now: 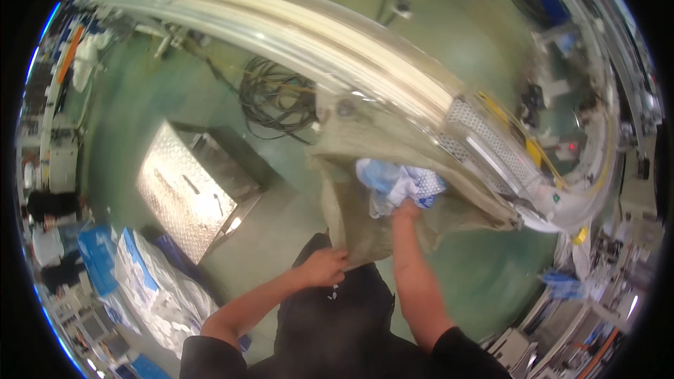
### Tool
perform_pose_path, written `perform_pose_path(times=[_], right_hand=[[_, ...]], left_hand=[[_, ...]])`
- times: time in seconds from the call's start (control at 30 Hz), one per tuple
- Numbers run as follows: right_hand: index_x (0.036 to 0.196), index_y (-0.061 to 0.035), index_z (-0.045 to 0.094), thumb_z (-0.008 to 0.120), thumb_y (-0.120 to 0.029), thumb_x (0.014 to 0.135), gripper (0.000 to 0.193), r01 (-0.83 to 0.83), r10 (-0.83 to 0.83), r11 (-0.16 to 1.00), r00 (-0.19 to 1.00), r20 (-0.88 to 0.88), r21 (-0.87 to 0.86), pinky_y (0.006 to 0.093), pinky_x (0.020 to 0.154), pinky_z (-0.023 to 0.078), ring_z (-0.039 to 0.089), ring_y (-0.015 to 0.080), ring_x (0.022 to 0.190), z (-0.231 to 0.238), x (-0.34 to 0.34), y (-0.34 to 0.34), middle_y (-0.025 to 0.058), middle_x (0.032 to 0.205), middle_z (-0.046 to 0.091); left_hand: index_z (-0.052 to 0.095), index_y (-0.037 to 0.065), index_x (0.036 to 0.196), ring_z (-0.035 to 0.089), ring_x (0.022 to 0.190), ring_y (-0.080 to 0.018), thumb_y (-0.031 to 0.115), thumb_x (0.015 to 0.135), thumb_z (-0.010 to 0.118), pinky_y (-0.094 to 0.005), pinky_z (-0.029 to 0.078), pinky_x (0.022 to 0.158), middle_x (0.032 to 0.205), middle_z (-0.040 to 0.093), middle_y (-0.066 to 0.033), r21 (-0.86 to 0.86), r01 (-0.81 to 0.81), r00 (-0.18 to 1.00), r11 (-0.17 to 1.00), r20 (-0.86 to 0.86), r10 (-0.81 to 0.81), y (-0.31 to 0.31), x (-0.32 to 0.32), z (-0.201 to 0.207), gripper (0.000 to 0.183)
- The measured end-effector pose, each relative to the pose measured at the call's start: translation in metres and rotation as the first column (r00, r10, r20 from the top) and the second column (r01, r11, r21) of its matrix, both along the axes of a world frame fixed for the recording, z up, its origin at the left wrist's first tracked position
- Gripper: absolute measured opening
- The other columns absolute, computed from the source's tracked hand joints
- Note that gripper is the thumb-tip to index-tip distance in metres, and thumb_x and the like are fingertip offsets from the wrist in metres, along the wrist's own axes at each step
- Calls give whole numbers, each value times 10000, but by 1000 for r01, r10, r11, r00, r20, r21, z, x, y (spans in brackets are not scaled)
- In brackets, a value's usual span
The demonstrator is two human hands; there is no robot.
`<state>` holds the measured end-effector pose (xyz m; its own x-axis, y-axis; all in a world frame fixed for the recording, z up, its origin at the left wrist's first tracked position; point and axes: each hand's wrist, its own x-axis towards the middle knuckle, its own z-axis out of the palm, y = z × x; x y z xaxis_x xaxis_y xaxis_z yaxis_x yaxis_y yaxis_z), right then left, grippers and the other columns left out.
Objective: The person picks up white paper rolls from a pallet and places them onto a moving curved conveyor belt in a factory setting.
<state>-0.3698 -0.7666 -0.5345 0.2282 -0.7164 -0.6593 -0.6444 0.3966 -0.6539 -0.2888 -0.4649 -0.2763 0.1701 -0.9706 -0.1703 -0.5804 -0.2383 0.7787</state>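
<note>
A large olive-brown woven sack [361, 228] hangs with its mouth spread wide in front of me, beside the conveyor. My left hand [325, 267] is closed on the sack's near left rim. Inside the mouth, my right hand [405, 212] reaches in at a bundle of crumpled blue and white plastic film [400, 182], some of it with a dotted pattern. The fingers of this hand are mostly hidden by the film, though the hand appears closed on it. The bottom of the sack cannot be seen.
A long conveyor [316, 31] curves across beyond the sack, with a perforated metal end plate [484, 144]. Coiled black cables [277, 98] lie on the green floor. A metal checker-plate step [186, 193] stands to the left, near a large white and blue sack [158, 291].
</note>
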Motion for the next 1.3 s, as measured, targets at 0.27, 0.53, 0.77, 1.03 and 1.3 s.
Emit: perform_pose_path(times=[0.27,0.53,0.77,1.03,1.3], right_hand=[[1227,-21,660,612,-452,922,530,-924,914,381,373,-160,24,476,964,476,611,426,1127,-10,-81,-59,252,1252,642],[1142,50,631,598,-112,940,262,-747,837,546,507,206,-379,341,778,538,663,226,905,239,-31,36,142,963,682],[1585,-71,171,727,-332,888,929,-999,1000,0,1,-23,-49,465,1135,368,354,364,1439,338,-19,112,182,1631,217],[1113,22,657,629,-133,922,248,-837,885,-419,-463,46,-352,321,794,542,690,184,882,338,-36,361,129,954,710],[1092,27,684,643,-209,917,297,-736,742,-670,-667,-66,-101,340,764,548,696,207,852,259,-36,573,146,955,731]], left_hand=[[600,75,1072,582,1083,-320,141,797,639,-433,512,878,1264,539,-115,-247,-612,744,752,143,652,30,23,42,285],[398,105,1417,533,1230,-383,130,832,657,-450,514,952,1461,370,-168,-162,-907,393,389,6,919,56,-83,91,640],[394,87,1414,536,1207,-415,213,838,643,-483,511,948,1386,417,-207,120,-992,41,37,23,999,183,-233,31,641],[479,44,1343,540,1205,-412,253,836,676,-478,470,1015,1322,508,-237,203,-673,-721,-711,38,692,356,-391,-66,584],[547,1,1291,554,1199,-381,254,818,657,-444,450,1034,1304,554,-231,338,-253,-953,-907,72,293,494,-530,-107,548]])
